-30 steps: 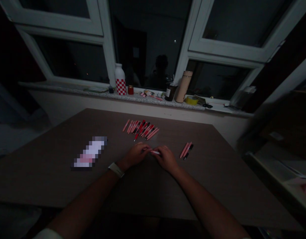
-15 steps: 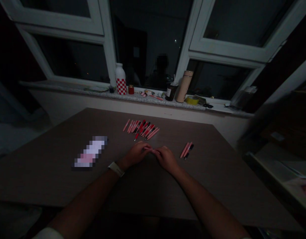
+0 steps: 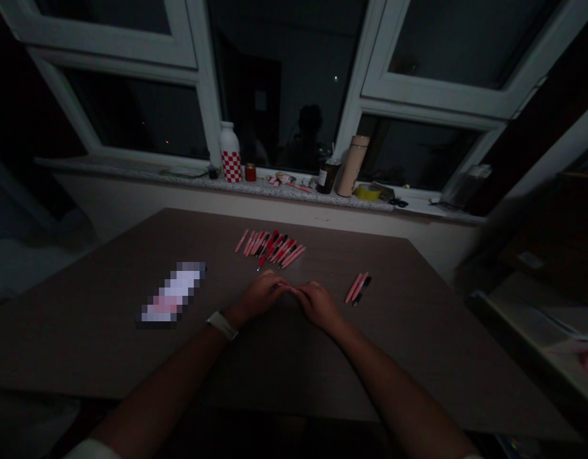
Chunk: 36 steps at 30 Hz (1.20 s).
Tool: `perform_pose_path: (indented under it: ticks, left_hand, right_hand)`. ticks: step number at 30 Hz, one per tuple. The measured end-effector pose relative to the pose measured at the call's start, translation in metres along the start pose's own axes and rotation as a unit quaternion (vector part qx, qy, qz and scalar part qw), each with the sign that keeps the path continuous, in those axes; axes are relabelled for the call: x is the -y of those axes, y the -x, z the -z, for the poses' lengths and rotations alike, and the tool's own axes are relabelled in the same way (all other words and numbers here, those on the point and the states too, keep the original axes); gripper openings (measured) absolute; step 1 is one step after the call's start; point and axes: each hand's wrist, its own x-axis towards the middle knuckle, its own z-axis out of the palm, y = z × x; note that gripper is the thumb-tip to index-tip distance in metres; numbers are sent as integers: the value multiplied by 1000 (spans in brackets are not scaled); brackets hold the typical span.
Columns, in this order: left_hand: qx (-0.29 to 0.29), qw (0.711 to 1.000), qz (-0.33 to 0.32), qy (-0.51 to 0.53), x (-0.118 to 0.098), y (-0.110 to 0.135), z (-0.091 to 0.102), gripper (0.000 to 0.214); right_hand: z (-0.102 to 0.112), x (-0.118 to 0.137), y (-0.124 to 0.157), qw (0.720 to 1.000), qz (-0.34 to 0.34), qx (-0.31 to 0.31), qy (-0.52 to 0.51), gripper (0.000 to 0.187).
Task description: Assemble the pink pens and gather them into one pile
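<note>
My left hand (image 3: 261, 297) and my right hand (image 3: 321, 304) meet over the middle of the table, fingertips nearly touching. Both are closed in a pinch on a slim pink pen (image 3: 292, 289), mostly hidden by the fingers. Just beyond them lies a loose row of pink, red and black pens (image 3: 271, 247), some overlapping. To the right of my right hand is a small group of pink pens (image 3: 353, 287) with black parts at their near and far ends.
A phone with a blurred, lit screen (image 3: 174, 293) lies left on the brown table (image 3: 394, 357). Along the windowsill stand a checkered white bottle (image 3: 231, 156), a red jar (image 3: 250, 172), a dark drink cup (image 3: 327, 177), a beige flask (image 3: 353, 167) and yellow tape (image 3: 368, 192).
Both hands stay in place, their fingertips slightly closer together. Less of the pink pen shows between them. The pens on the table have not moved.
</note>
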Motion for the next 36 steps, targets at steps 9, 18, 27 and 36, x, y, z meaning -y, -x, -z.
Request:
perform_pose_path:
  ticks: [9,18,27,36]
  left_hand:
    - [17,999,-21,-22,-1,0,3,22]
    - [11,996,-58,-62,2,-1,4,24]
    - [-108,972,27,-204,19,-24,25,29]
    - [-163,936,134,-281,24,-58,22,37]
  right_hand:
    - [0,-2,-1,1000,-10,11,6,32]
    - [-2,-8,0,996,-25,-76,-33,24]
    - [0,-24,-7,948,-120,-279,-98,42]
    - [-2,-14,-5,957,-108,-239,-126,28]
